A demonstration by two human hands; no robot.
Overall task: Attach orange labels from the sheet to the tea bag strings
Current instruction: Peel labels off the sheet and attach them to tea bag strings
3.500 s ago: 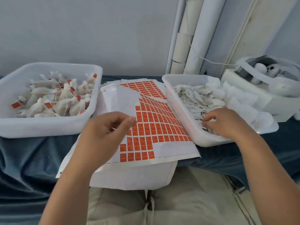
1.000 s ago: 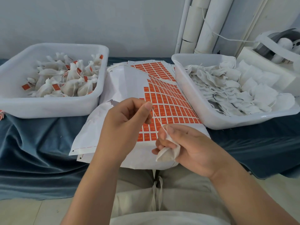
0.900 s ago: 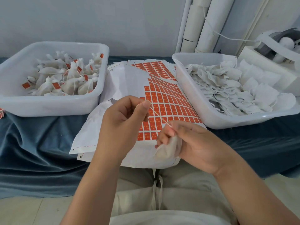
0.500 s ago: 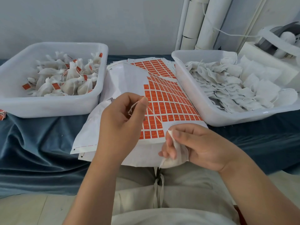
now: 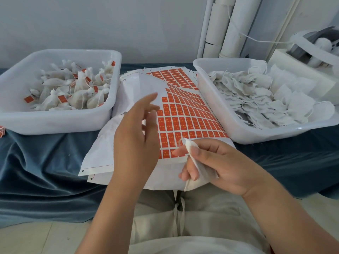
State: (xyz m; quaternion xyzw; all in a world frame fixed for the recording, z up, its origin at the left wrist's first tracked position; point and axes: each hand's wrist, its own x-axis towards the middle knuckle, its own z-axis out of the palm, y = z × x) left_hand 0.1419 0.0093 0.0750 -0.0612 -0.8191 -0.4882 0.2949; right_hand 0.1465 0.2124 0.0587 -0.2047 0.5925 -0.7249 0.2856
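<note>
On the bench (image 5: 45,162) stand the left tray (image 5: 55,123), with tagged tea bags (image 5: 78,92) heaped in it, and the right tray (image 5: 256,137), filled with loose tea bags (image 5: 256,99) — between them lies the label sheet (image 5: 183,114) on top of other sheets, its near edge reaching past the bench front. Behind the sheet and the right tray, pipes (image 5: 225,28) stand upright, and a box (image 5: 300,70) sits behind that tray at the far right. The left hand (image 5: 135,136) hangs over the sheet's near part, and the right hand (image 5: 220,165) — just right of it, at the sheet's near edge — holds a tea bag (image 5: 200,173).
</note>
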